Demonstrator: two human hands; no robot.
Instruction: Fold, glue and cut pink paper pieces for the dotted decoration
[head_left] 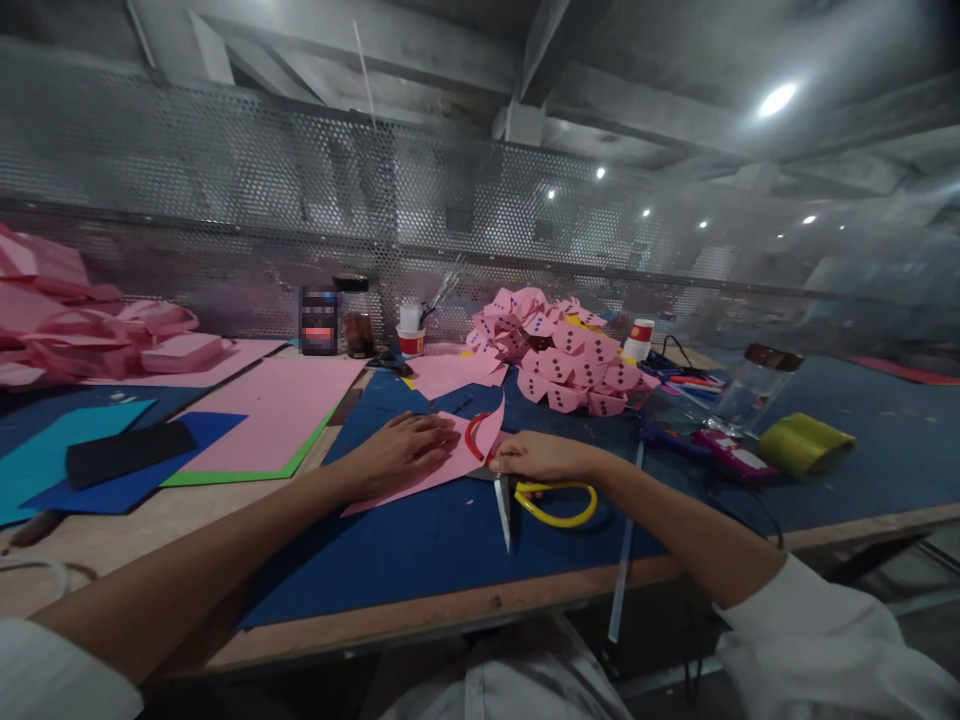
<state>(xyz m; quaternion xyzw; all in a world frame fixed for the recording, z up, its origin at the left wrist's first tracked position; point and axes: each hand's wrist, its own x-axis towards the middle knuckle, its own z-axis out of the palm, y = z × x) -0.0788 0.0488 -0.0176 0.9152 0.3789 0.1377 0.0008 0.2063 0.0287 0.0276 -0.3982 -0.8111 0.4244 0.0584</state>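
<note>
My left hand [409, 450] lies palm down on a cut piece of pink paper [420, 480], its fingers stretched out. Close by on the right, my right hand [544, 455] is closed around the middle of a pair of scissors [502, 515]. A blade points toward the front edge of the table. The yellow handle loop sticks out to the right below the hand, and the red one shows to its left, over the paper. The paper's right edge curls up beside the right hand. Whether those fingers also pinch the paper, I cannot tell.
Pink paper pieces with dark dots [570, 360] are heaped behind my hands. Coloured sheets [255, 420] lie left. At right are a clear jar [754, 390], a yellow-green roll [806, 445] and a strip like a ruler [626, 550] overhanging the front edge. A perforated screen [450, 200] stands behind.
</note>
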